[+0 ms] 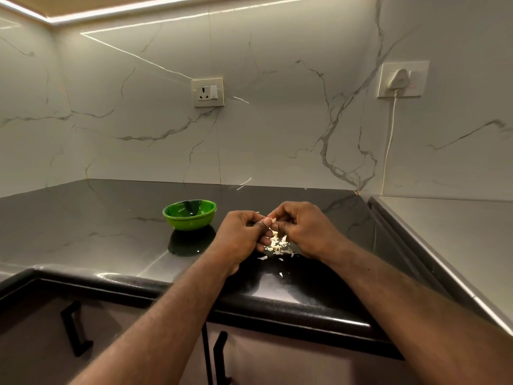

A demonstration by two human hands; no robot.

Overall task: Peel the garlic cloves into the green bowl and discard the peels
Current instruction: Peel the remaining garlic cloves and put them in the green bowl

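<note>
We can read no text, label, brand or number here. Any marking on the wall socket (207, 92) or on the white plug (398, 79) is too small for us to make out.

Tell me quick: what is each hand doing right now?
Left hand: fingers curled, pinching the garlic clove.
Right hand: fingers curled, pinching the same clove.

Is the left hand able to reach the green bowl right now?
Probably yes: the green bowl sits just left of the left hand, nothing between them, though that hand is busy pinching a garlic clove.
</note>
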